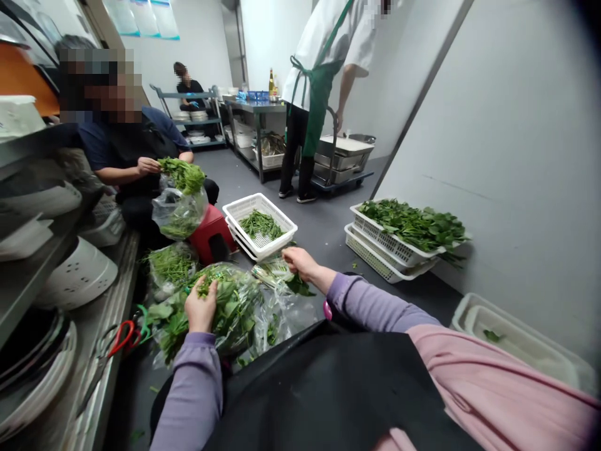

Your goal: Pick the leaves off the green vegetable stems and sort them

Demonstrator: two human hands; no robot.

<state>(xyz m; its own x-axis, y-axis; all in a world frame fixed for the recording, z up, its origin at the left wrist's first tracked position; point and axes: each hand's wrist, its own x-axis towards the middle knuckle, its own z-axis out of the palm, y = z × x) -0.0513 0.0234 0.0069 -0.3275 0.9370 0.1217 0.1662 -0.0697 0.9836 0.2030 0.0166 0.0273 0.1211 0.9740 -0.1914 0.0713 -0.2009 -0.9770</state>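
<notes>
My left hand is closed around leafy greens, whose broad leaves hang below it on the left. My right hand pinches a small bunch of leafy greens, with dark leaves drooping under the fingers. Between my hands lies an open clear plastic bag with more leafy greens heaped against it. Just beyond my right hand, a white perforated basket holds thin green stems; it is stacked on another basket.
Stacked baskets of greens stand by the right wall. Red-handled scissors rest on the metal shelf edge at left. A co-worker handles greens over a bag beside a red stool. Another person stands at a trolley.
</notes>
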